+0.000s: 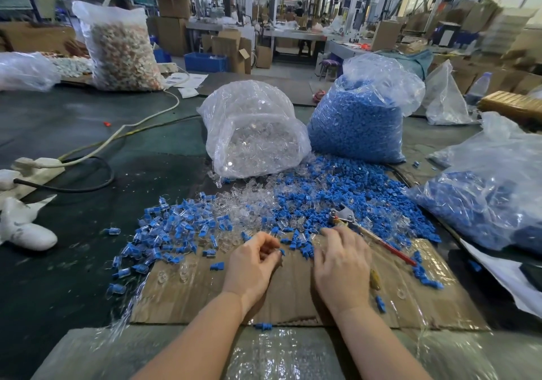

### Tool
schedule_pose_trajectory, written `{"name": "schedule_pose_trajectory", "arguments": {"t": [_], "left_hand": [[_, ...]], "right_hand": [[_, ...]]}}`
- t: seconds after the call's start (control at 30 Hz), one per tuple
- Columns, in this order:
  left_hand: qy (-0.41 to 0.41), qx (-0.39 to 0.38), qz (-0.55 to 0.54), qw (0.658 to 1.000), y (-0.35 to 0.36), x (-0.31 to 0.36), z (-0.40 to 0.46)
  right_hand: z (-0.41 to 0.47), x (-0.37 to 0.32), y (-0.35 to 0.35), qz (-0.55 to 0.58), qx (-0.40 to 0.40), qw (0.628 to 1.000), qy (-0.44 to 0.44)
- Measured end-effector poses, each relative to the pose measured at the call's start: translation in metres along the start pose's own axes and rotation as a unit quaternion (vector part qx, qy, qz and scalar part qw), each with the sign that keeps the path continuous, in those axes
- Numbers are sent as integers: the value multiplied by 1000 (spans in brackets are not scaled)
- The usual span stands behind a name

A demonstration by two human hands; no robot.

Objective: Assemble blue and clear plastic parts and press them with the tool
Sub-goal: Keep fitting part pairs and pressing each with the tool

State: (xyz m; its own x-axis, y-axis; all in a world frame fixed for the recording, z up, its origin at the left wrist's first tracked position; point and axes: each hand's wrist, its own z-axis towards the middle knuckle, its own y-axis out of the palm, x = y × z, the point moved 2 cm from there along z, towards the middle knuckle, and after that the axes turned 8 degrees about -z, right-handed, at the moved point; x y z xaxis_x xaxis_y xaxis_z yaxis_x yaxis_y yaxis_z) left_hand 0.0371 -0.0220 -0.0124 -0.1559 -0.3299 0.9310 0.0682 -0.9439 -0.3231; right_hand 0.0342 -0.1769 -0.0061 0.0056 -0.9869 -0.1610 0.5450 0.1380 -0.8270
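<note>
- Blue-and-clear joined pieces (164, 227) already lie in a spread heap on the bench (73, 133) to our left, so we judge a fair batch is done.
- Loose blue parts (352, 192) and clear parts (249, 203) are still heaped just beyond our hands, and the clear bag (255, 133) and blue bag (357, 121) behind them stand nearly full; by far the greater share is left.
- Our left hand (252, 262) is curled, pinching a small blue part (282, 252) at its fingertips over the cardboard sheet (293, 297).
- Our right hand (341, 265) lies palm down at the near edge of the loose pile, fingers reaching in; we cannot tell whether it has hold of anything.
- Pressing tool (369, 233), with its metal head and red handle, rests untouched on the blue parts just beyond the right hand.
- We judge we are at the picking step: a clear part must yet be mated to this blue one, then pressed.
</note>
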Motion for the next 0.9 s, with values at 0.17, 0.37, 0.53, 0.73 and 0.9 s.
{"name": "schedule_pose_trajectory", "arguments": {"t": [0.17,0.37,0.53,0.73,0.9], "left_hand": [[-5,-9,1,1000,-1,1,-1],[-21,-12,-13,1000,-1,2,0],[-40,-10,-40,998,-3,5,2],[-125,13,-191,973,-9,7,11],[-216,37,-291,931,-14,7,22]], "right_hand": [[16,40,-1,-194,-216,946,144],[20,53,-5,-224,-268,926,143],[23,43,-18,-225,-227,942,102],[34,17,-35,-52,-278,959,26],[34,-7,-46,242,-436,863,84]]}}
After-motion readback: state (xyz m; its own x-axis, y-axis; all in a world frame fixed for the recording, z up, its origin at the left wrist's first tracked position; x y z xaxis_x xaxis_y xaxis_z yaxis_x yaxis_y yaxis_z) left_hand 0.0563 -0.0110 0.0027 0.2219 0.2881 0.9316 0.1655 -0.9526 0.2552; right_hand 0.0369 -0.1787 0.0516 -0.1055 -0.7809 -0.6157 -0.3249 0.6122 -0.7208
